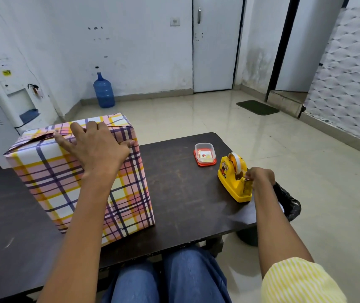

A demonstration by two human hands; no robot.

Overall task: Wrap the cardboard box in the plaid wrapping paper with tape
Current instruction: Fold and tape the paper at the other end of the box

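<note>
Your left hand (96, 145) lies flat on top of the box (50, 171), fingers straight and spread, pressing down the folded triangular flaps of paper. The box is a tall rectangular block standing upright on the dark, scuffed wooden table (185, 204). It is covered in smooth plaid wrapping paper (131, 206) with pink, yellow and purple stripes.

Well to the right of the box, your right hand (261, 177) is curled at the cutter end of the glossy yellow plastic tape dispenser (232, 180), pinching the end of the tape (235, 160). Between box and dispenser, further from you, sits a small clear plastic container (205, 154) with rounded corners, resting on its red lid. A crinkled black plastic bag (288, 202) hangs beyond the dispenser, farthest from the box.
</note>
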